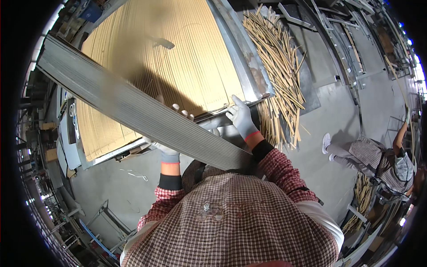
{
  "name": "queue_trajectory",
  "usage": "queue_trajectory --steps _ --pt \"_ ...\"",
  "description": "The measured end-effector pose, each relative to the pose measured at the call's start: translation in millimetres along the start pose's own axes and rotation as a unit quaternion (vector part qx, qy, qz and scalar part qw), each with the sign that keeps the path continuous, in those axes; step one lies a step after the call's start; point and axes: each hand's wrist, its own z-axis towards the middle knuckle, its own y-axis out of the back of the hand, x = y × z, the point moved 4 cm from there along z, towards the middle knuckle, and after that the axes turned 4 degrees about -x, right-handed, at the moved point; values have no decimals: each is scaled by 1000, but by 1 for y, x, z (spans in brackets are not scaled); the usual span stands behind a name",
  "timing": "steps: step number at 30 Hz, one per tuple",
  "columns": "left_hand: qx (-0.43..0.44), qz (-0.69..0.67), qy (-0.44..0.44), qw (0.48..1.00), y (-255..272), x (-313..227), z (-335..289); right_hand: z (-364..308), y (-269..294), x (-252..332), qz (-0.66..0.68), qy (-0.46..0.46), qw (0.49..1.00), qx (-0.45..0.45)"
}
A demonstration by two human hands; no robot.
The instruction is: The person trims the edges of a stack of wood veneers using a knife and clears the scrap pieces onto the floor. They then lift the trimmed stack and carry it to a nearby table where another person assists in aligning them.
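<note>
A long grey bundle of thin strips (pixel 147 104), its ribbed face turned up, slants from the far left down toward my waist. My left hand (pixel 165 150), gloved, grips it from beneath; its fingertips curl over the far edge. My right hand (pixel 242 119), also gloved, is beside the near right corner of the worktable, thumb and fingers apart, with nothing seen in it. The lower end of the bundle lies close to my right forearm. Parallel tan strips (pixel 195 58) cover the worktable, whose metal edge (pixel 233 49) runs along the right.
A heap of loose tan sticks (pixel 280 75) lies right of the worktable. Farther right, another person (pixel 378 160) in a checked apron stands by more bundled sticks (pixel 362 200). Metal frames (pixel 333 40) stand at the far right. A white strap piece (pixel 134 174) lies on the grey floor.
</note>
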Motion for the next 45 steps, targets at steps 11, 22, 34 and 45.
queue_trajectory --steps 11,22,34,45 --pt "-41 -147 143 978 77 91 50 -20 -14 9 -2 37 999 18" --pt "-11 -109 175 979 70 91 55 -18 -8 13 -39 94 994 -39" --pt "-14 -106 186 977 77 89 61 -8 10 30 -71 135 987 -53" --pt "-73 -84 196 974 86 93 63 -8 30 48 -22 58 992 -113"
